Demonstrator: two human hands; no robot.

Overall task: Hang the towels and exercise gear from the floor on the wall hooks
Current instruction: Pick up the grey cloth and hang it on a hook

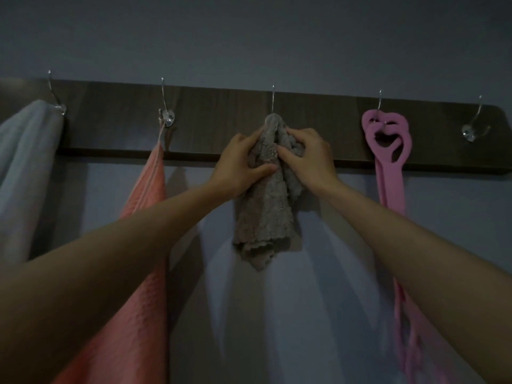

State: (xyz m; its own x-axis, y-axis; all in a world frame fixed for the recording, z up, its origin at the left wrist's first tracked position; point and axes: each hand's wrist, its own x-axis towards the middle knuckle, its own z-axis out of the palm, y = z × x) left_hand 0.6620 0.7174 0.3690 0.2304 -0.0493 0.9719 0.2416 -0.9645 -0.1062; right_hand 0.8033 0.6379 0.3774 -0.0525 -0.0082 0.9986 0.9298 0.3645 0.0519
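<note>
The grey towel (264,217) hangs bunched from the middle hook (273,98) of the wooden rail (221,117) (its top seems caught there, but the dim light hides it). Just below that hook, the left hand (241,164) and the right hand (307,159) grip its upper folds, fingers curled into the cloth.

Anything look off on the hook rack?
Nothing looks damaged or askew. Only the grey towel is bunched up at the middle hook, gripped by the left hand and right hand. The far-right hook is bare.
</note>
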